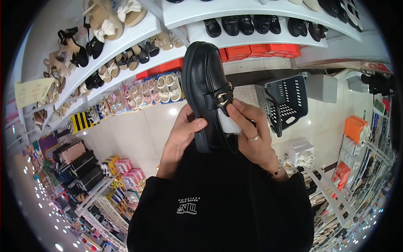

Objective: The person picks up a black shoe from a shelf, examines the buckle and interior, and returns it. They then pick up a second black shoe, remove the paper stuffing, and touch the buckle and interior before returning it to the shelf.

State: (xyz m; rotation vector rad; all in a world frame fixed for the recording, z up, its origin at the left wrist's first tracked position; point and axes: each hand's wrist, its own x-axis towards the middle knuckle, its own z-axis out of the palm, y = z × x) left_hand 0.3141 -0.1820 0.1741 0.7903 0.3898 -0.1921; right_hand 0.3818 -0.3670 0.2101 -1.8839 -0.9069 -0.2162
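A black loafer [205,80] with a gold buckle is held up between my two hands, its toe pointing toward the shelves. My left hand [180,132] grips the sole edge near the heel, thumb lying on the shoe's side. On the other side, my right hand [254,136], with a ring on one finger, holds the shoe near the buckle and opening. White stuffing [228,123] shows inside the shoe, close to my right fingers.
White shelves [197,11] with shoes and sandals run across the top. Red boxes [262,51] lie beneath them. A dark basket [289,101] stands on the floor at right. Suitcases [82,168] and racks are at lower left. An orange box [356,128] is far right.
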